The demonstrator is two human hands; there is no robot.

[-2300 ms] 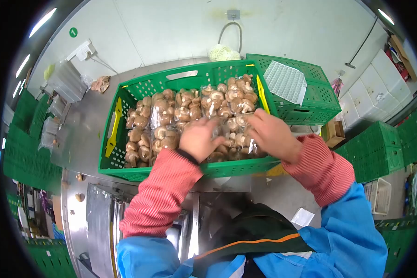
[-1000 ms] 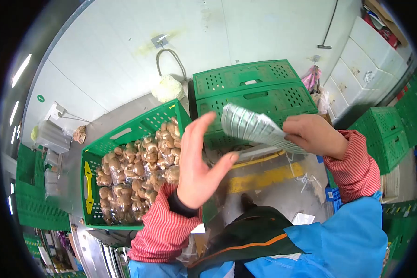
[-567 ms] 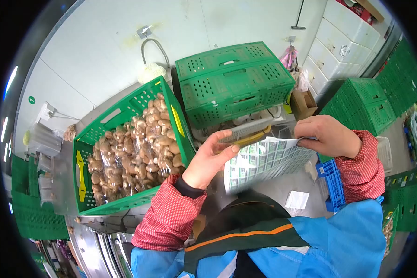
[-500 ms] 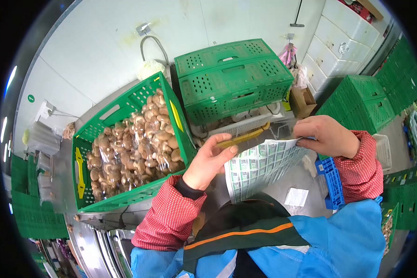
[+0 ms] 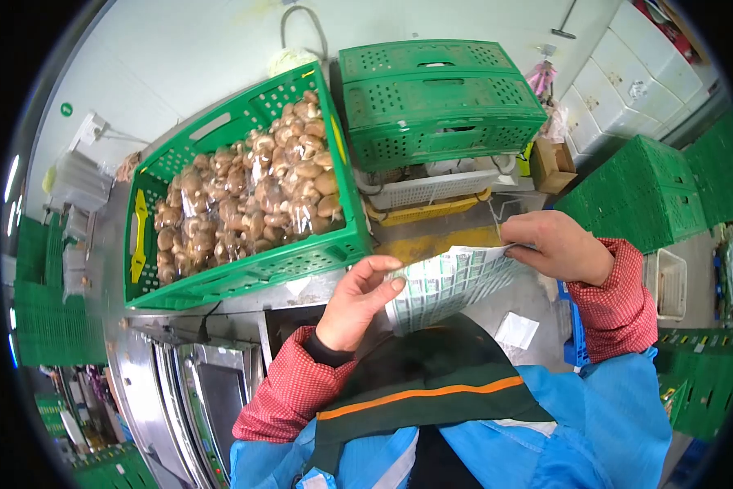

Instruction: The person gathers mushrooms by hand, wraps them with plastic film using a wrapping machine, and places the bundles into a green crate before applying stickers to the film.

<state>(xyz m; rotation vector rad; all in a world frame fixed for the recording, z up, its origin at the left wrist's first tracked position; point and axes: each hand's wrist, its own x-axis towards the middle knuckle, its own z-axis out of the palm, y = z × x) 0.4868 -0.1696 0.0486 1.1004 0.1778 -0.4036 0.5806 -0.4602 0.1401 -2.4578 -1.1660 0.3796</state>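
Observation:
A sheet of printed green-and-white labels (image 5: 456, 285) is stretched between my two hands, low in front of my body. My left hand (image 5: 358, 301) pinches its left edge between thumb and fingers. At the upper right corner, my right hand (image 5: 558, 247) grips the sheet with thumb and fingertips. To the left stands a green crate (image 5: 244, 273) filled with plastic-wrapped packs of brown mushrooms (image 5: 252, 191).
Folded green crates (image 5: 444, 102) are stacked behind a white basket (image 5: 431, 190) and a yellow one (image 5: 431, 213). A white paper (image 5: 517, 330) and blue crate (image 5: 576, 334) lie right of my lap. A cardboard box (image 5: 552, 165) stands at the back.
The view has shifted, so the crates appear higher. Both hands still hold the label sheet, which now looks more tilted and foreshortened.

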